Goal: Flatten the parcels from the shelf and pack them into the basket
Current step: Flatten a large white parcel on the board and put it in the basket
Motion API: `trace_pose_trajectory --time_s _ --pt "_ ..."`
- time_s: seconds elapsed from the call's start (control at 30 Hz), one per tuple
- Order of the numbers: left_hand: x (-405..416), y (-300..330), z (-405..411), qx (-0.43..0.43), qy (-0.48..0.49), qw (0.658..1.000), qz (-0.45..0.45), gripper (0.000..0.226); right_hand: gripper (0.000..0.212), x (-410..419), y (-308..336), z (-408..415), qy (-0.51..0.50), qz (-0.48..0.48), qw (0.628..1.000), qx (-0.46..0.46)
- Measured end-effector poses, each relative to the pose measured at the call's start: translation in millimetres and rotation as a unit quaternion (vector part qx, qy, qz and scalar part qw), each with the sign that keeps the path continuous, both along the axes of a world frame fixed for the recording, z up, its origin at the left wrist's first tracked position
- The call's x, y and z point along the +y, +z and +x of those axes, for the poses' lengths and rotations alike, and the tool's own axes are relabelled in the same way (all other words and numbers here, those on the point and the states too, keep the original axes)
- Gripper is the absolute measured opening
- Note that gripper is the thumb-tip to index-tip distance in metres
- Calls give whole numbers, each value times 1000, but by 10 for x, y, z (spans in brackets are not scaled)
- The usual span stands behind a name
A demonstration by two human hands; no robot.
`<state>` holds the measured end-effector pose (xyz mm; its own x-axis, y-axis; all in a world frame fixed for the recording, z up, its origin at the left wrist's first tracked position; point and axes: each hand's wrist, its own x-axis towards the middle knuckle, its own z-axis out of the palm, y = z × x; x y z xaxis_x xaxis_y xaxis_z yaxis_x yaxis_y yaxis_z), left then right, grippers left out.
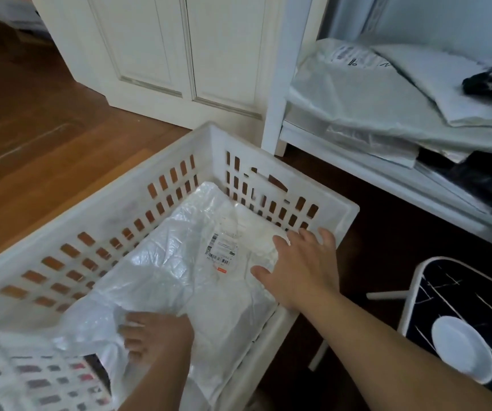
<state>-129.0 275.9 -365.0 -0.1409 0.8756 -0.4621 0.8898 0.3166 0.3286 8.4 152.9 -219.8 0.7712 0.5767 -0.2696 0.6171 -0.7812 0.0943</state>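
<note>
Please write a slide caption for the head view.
Both hands press a white parcel flat inside the basket.

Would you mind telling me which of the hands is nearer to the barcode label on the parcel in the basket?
Right. The right hand lies just right of the barcode label, fingers spread on the parcel. The left hand presses the parcel's near end, farther away.
</note>
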Motion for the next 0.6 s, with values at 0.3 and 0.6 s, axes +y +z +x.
trace_pose_trajectory --time_s 0.3,0.6 --pt "-79 -147 509 116 -677 725 -44 83 74 17 -21 5 10 -24 1000 -3" --pt "100 467 1047 192 -737 646 -55 58 78 -7 -41 57 24 -7 1000 8"
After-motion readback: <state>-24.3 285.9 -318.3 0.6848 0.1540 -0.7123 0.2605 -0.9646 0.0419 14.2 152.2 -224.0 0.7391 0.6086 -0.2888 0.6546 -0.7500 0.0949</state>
